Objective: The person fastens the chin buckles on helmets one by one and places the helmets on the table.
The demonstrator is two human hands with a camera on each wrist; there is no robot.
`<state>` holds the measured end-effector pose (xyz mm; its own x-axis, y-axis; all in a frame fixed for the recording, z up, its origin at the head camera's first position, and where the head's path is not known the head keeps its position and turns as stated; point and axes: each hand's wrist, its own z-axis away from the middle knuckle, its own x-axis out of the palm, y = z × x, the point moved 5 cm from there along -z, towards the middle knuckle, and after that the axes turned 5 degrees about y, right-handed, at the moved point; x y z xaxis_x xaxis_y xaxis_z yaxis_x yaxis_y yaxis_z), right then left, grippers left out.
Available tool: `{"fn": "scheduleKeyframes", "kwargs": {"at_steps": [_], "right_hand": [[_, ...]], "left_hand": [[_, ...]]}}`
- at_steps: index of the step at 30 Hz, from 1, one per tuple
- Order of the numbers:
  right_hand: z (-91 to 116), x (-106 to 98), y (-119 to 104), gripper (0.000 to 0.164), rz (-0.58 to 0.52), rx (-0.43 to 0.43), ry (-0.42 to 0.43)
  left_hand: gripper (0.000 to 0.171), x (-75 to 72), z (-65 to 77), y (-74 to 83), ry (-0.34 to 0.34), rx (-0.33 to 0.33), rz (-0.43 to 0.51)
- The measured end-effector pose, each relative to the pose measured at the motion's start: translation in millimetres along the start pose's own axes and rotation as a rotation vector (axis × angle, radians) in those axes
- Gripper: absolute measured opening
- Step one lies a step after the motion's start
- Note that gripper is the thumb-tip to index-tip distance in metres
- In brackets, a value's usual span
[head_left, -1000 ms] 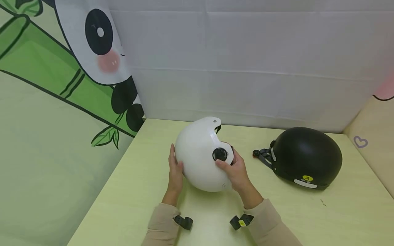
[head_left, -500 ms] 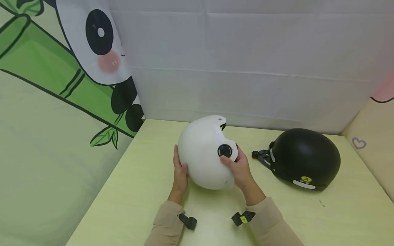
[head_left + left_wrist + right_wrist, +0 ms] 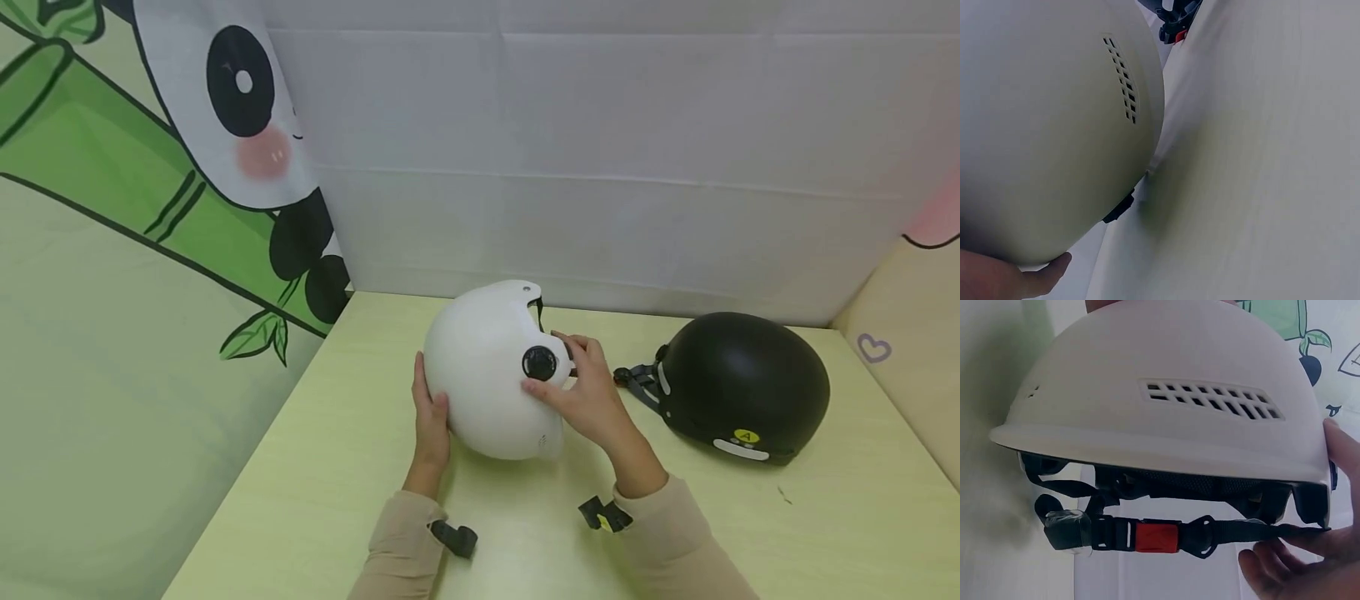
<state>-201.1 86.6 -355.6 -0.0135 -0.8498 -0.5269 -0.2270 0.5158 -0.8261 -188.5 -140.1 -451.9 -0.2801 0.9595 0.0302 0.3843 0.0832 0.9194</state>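
A white helmet [image 3: 480, 367] is tipped on its side between both hands, its open side to the right and a black round disc [image 3: 539, 362] on the shell. My left hand [image 3: 431, 425] holds the crown side, thumb apart from the fingers. My right hand [image 3: 596, 404] grips the rim near the disc, thumb on the shell and fingers at the edge. In the right wrist view, a black chin strap [image 3: 1241, 532] with a red buckle [image 3: 1157, 536] spans the opening, and the right fingers touch its end. Whether the helmet rests on the table cannot be told.
A black helmet [image 3: 742, 383] with a yellow round sticker lies on the pale table [image 3: 517, 542] to the right, its strap toward the white helmet. Behind stands a white cloth wall [image 3: 600, 167]. A panda-printed cloth [image 3: 112, 375] hangs at the left.
The white helmet shifted slightly right, then back left. My right hand has changed its grip: its fingers now spread at the rim and the thumb sits lower, below the disc.
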Motion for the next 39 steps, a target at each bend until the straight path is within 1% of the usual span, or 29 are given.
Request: {"fn": "scheduleKeyframes", "kwargs": {"at_steps": [4,6,8,10,14,17,20,23,26,30,35,39], "right_hand": [[-2,-6,-2,0.093,-0.02,-0.034,0.012],[-4,-9,-2,0.097,-0.036,-0.064,0.024],[-5,-11,-5,0.098,-0.043,-0.116,0.025],[-5,-11,-7,0.097,-0.025,-0.159,0.0],[-3,-8,-7,0.093,0.038,-0.198,-0.073],[-2,-5,-6,0.094,0.094,-0.226,-0.092],[-1,-4,-4,0.096,0.112,-0.243,-0.085],[-1,-2,1,0.097,0.07,-0.211,-0.08],[-3,1,8,0.095,0.017,-0.173,-0.066],[-5,7,19,0.095,-0.065,-0.137,-0.051],[-4,16,36,0.095,-0.171,-0.085,-0.055],[-6,18,45,0.094,-0.185,-0.063,-0.06]], "left_hand": [[0.101,0.3,-3.7,2.1,-0.009,-0.035,-0.016],[0.101,2.1,-5.6,5.0,-0.021,-0.051,-0.022],[0.1,4.0,-7.0,8.7,-0.033,-0.056,-0.023],[0.1,6.7,-7.9,12.3,-0.041,-0.052,-0.018],[0.097,12.6,-8.9,16.3,-0.061,-0.022,-0.008],[0.093,14.4,-9.4,20.2,-0.06,-0.006,-0.04],[0.088,13.9,-10.8,27.8,-0.044,-0.015,-0.098],[0.083,13.2,-13.8,36.7,-0.037,-0.05,-0.163],[0.081,12.1,-18.4,45.7,-0.039,-0.079,-0.247],[0.082,9.7,-24.6,53.9,-0.055,-0.09,-0.369],[0.085,11.2,-32.4,55.6,-0.087,-0.083,-0.496],[0.086,14.5,-36.6,54.6,-0.098,-0.085,-0.563]]}}
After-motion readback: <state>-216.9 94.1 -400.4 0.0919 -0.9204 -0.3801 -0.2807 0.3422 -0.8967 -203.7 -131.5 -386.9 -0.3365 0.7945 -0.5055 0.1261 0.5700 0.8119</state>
